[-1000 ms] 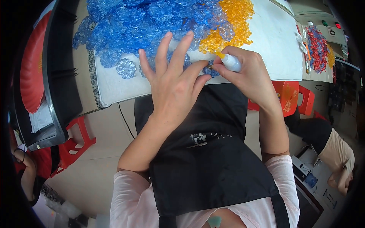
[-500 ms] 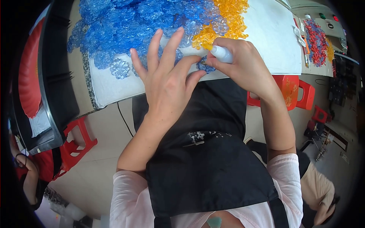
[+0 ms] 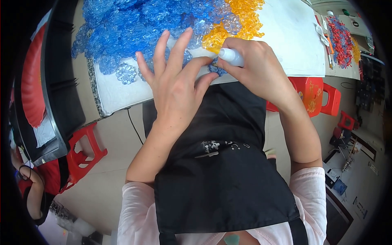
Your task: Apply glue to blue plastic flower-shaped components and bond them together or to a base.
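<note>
Partly hidden, a blue flower (image 3: 217,70) sits near the edge of the surface (image 3: 292,45). The right hand (image 3: 258,67) grips a bottle (image 3: 231,56); the left hand (image 3: 174,90) fans its fingers, hold unclear. The blue pile (image 3: 134,26) behind is cut off.

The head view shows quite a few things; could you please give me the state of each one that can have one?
White bottle, gripped in the right hand, tilted, yellow tip pointing left.
Left hand, thumb and forefinger at the dark blue piece, other fingers spread.
Dark blue piece, between the hands, partly hidden.
Blue pieces, heaped.
Yellow pieces, heaped beside the blue ones.
White sheet, spread under the heaps.
Black apron, worn.
</note>
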Motion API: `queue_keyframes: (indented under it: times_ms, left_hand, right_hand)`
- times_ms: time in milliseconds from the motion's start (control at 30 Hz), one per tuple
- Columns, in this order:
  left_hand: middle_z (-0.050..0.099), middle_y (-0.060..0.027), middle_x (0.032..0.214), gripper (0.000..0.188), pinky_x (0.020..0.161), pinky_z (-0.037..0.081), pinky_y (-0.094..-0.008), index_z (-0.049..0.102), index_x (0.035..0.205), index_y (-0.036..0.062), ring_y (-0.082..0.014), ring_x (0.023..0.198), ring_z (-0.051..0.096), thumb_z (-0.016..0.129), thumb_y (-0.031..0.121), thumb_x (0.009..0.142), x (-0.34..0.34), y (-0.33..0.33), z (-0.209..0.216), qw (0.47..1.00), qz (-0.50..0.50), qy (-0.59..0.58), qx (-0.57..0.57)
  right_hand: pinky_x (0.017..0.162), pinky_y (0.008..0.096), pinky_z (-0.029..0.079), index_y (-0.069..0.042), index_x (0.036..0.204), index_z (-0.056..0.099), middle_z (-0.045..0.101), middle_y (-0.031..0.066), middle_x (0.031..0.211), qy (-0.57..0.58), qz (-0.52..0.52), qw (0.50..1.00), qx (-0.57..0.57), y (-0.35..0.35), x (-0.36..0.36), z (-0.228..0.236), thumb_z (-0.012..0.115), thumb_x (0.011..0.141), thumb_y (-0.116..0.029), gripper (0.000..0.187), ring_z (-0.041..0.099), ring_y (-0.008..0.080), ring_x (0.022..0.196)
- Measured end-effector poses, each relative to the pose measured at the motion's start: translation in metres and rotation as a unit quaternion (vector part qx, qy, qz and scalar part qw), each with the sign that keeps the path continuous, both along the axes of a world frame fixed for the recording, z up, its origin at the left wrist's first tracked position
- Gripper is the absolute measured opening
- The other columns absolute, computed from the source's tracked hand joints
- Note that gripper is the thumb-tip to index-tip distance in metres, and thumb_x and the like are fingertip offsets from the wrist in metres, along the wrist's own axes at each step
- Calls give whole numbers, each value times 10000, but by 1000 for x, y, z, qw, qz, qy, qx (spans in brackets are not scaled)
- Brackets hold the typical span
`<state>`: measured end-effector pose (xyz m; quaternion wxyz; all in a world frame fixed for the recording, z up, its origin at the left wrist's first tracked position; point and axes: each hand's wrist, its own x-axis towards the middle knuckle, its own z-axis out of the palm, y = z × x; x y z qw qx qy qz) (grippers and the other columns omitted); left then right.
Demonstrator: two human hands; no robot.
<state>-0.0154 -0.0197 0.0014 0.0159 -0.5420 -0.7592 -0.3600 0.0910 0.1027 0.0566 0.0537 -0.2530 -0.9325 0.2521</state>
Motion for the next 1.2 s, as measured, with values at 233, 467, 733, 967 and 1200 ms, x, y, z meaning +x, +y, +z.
queue_keyframes:
  times_ms: [233, 467, 733, 967, 1200]
  left_hand:
    - [460, -15, 1295, 293, 1021, 74, -592, 642, 869, 162, -275, 1280, 316, 779, 238, 621, 0, -1, -1, 1000, 5, 0, -8]
    - [457, -40, 1294, 368, 1027, 78, -590, 599, 907, 151, -276, 1281, 321, 792, 233, 605, 0, -1, -1, 1000, 12, -9, -12]
    - [455, -42, 1295, 356, 1027, 74, -591, 604, 892, 156, -282, 1277, 325, 794, 229, 601, 0, 0, -2, 1000, 9, -9, -5]
    - [425, -27, 1352, 342, 1043, 42, -569, 624, 864, 136, -265, 1302, 298, 790, 320, 628, -1, -1, -3, 1000, 13, -4, -20]
    - [426, -28, 1351, 333, 1045, 41, -568, 624, 860, 135, -268, 1302, 299, 788, 312, 630, 0, -1, -2, 1000, 14, -6, -23]
  right_hand:
    - [609, 350, 475, -6, 869, 606, 621, 178, 728, -2, 6, 1000, -12, 3, 3, -5, 673, 772, -183, 212, 619, 323, 666]
    - [606, 347, 474, -9, 863, 605, 620, 174, 721, 12, 14, 1000, -5, 3, 3, -6, 670, 770, -173, 200, 618, 317, 659]
    - [608, 347, 475, -11, 864, 606, 621, 176, 721, 3, 9, 1000, -7, 3, 3, -4, 669, 768, -166, 193, 620, 316, 663]
    - [639, 351, 497, 0, 871, 626, 632, 173, 722, 10, 11, 1000, -5, 2, 2, -4, 679, 743, -129, 189, 635, 307, 676]
    - [620, 344, 480, -10, 876, 610, 626, 170, 734, 16, 4, 1000, -11, 2, 4, -6, 676, 761, -154, 196, 623, 311, 673]
